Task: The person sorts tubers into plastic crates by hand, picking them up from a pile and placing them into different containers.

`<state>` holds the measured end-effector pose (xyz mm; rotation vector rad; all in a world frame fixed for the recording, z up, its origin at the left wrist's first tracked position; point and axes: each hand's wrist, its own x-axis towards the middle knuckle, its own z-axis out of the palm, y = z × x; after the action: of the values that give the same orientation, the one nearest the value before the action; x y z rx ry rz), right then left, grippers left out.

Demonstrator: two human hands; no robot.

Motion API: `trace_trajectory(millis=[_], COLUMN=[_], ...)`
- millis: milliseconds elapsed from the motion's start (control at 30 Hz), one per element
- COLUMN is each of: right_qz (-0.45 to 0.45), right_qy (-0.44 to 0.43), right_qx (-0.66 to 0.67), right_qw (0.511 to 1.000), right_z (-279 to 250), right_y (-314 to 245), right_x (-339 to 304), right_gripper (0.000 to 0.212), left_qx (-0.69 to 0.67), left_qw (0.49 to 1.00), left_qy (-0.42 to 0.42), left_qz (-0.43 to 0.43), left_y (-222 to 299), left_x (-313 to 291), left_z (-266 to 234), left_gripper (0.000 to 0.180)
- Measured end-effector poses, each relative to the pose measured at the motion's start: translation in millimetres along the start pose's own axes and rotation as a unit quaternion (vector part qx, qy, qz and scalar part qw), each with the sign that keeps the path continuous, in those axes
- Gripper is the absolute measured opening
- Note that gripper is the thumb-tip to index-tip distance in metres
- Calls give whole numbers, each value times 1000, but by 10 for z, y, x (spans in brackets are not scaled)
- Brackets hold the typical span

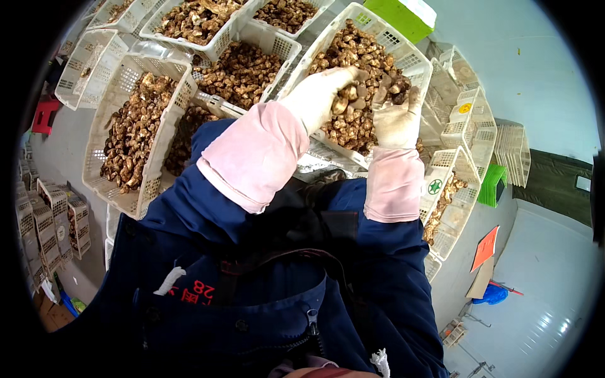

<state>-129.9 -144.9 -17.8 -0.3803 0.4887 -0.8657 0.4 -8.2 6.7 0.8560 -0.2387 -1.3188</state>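
My hands wear whitish gloves with grey fingertips below pink sleeve cuffs. Both are over a white plastic crate (296, 70) heaped with small brown, knobbly mushrooms (350, 47). My left hand (324, 94) curls its fingers at the middle of the heap, closed on a few paler mushrooms (340, 104). Cupped at the crate's right side, my right hand (397, 120) holds several darker mushrooms (398, 88) between its thumb and fingers. Part of the left fingers is hidden behind the hand.
More white crates of mushrooms stand to the left, including a tall-sided crate (94, 164). On the right are a partly filled crate (450, 223), stacked crates (469, 120) and a green crate (491, 186). Behind sits a green box (400, 19); a red stool (45, 115) is far left.
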Motion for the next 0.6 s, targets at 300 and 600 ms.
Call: trace_trajectory(millis=[300,600], right_qz=[1,-73], right_qy=[-85,-93], right_qx=[-52,-205], right_qw=[995,972], right_z=[215,439], right_y=[115,216], right_x=[-156,-289], right_gripper=[62,60], left_qx=[-149,-160], left_qw=[988,984], left_qy=[26,70], left_qz=[16,32], left_y=[36,28], left_x=[-37,-46], left_z=[6,51], left_gripper=[28,30])
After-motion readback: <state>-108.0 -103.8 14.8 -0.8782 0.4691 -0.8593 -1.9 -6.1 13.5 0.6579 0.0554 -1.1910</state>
